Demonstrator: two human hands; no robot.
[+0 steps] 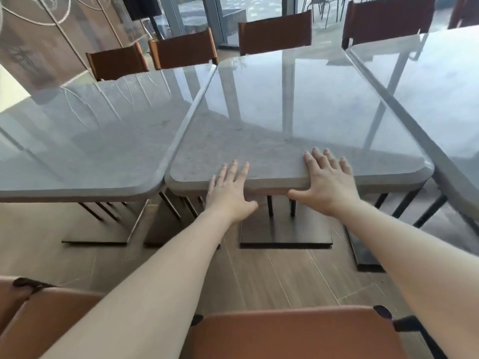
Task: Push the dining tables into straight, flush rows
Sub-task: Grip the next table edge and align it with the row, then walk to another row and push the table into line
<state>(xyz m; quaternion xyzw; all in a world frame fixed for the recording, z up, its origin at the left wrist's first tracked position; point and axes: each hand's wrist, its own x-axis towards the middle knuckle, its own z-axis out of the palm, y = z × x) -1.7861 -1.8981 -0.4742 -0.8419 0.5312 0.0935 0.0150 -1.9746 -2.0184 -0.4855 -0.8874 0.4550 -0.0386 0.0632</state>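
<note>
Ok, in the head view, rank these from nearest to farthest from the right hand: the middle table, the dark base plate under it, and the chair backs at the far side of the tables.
1. Middle table: the right hand lies on its near edge, fingers flat on top.
2. Dark base plate: on the floor just below the hand.
3. Far chair backs: across the tabletops, by the windows.

The middle table [285, 112] is being flanked by the left table [85, 141] and the right table [440, 94]; chairs [274, 35] are being kept behind them.
</note>
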